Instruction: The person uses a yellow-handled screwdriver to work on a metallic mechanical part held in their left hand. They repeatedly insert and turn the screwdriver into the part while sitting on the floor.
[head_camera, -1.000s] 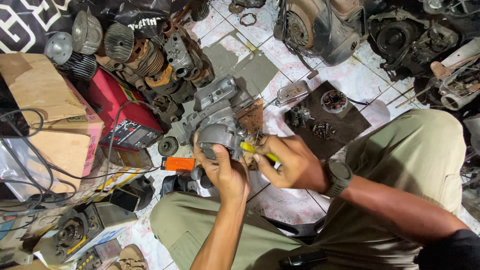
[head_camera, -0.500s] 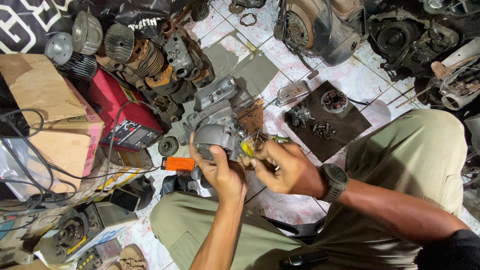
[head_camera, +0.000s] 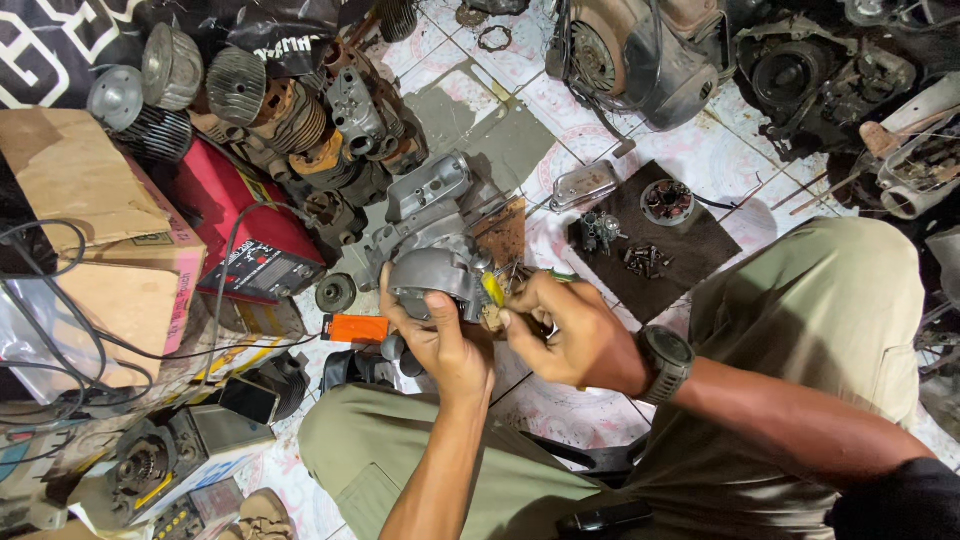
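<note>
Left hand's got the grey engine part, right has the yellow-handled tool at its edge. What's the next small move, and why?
Probably keep the left hand braced on the grey engine part and seat the tip of the yellow-handled tool before turning. The right hand holds the tool right at the part's near edge, and the part sits raised off the tiled floor.

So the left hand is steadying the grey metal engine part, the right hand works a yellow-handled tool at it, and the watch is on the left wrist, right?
Not quite: in the head view the watch is on the right wrist. The rest stands.
</note>
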